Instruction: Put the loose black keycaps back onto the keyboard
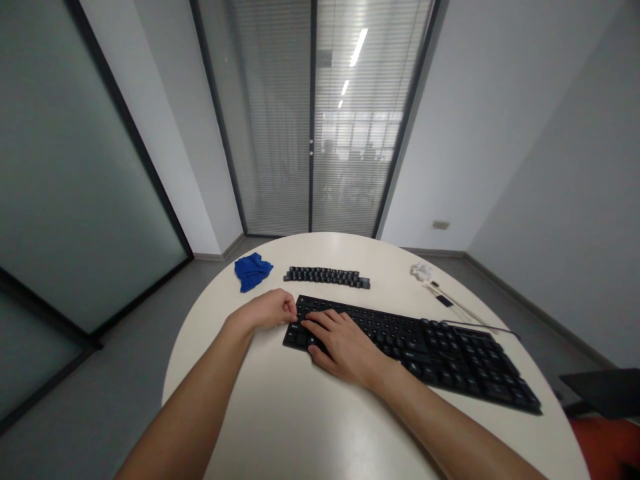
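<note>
A black keyboard (465, 360) lies at a slant across the round table. Its upper left rows look bare of keycaps, with small stubs showing. My left hand (270, 309) is at the keyboard's left end, fingers curled and pinched by the edge; whatever they hold, if anything, is hidden. Flat over the left part of the keys rests my right hand (345, 345), its fingers stretched out and apart, covering some keys. Behind the keyboard, loose black keycaps (327, 276) stand lined up in rows.
A crumpled blue cloth (253, 271) lies at the table's (280, 413) back left. At the back right are a white crumpled bundle (421, 271), thin pale sticks (463, 305) and a small black piece (444, 301). The keyboard cable (483, 327) runs to the right edge.
</note>
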Available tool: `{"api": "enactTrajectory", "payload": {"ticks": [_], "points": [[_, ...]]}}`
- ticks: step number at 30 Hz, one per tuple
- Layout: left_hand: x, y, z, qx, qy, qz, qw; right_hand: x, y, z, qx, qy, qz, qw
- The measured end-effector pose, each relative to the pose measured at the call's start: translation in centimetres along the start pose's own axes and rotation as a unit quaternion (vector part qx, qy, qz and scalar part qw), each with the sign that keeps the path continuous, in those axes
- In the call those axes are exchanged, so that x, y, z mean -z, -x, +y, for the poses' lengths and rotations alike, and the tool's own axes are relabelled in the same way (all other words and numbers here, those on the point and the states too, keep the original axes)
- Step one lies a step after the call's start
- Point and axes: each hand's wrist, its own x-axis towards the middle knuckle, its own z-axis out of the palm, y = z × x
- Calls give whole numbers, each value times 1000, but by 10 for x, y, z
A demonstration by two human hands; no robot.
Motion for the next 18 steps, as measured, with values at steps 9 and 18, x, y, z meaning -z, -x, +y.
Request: {"api": "enactTrajectory", "payload": {"ticks": [9, 18], "points": [[2, 5, 4, -7, 25, -19, 999, -8, -1, 11, -35, -120, 65, 990], [2, 6, 6, -16, 41, -3, 999, -17, 0, 16, -55, -158, 107, 980]]}}
